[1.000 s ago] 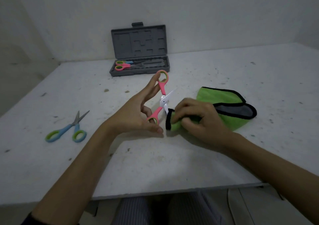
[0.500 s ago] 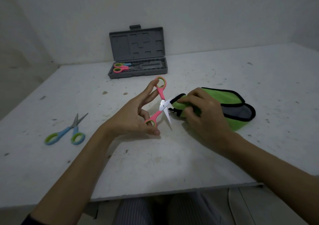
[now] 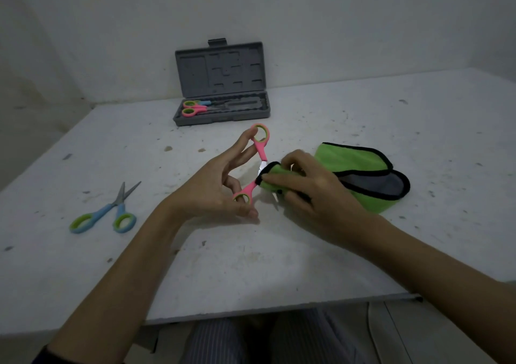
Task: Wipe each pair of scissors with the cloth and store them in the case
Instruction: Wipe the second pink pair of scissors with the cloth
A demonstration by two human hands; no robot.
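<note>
Speckled worktop (image 3: 321,252), grey case (image 3: 223,107) open at far edge, green cloth (image 3: 360,168) now bunched over the blades, right hand (image 3: 310,185) grip pinching it, left hand (image 3: 215,187) grip still holding pink scissors (image 3: 258,165) spread, blue scissors (image 3: 107,211) near left.

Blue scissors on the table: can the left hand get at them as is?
Probably not yet. The path looks free, since the blue scissors lie alone on bare table beside the left forearm, but the left hand is holding the pink scissors open for wiping and would need to put them down first.
</note>
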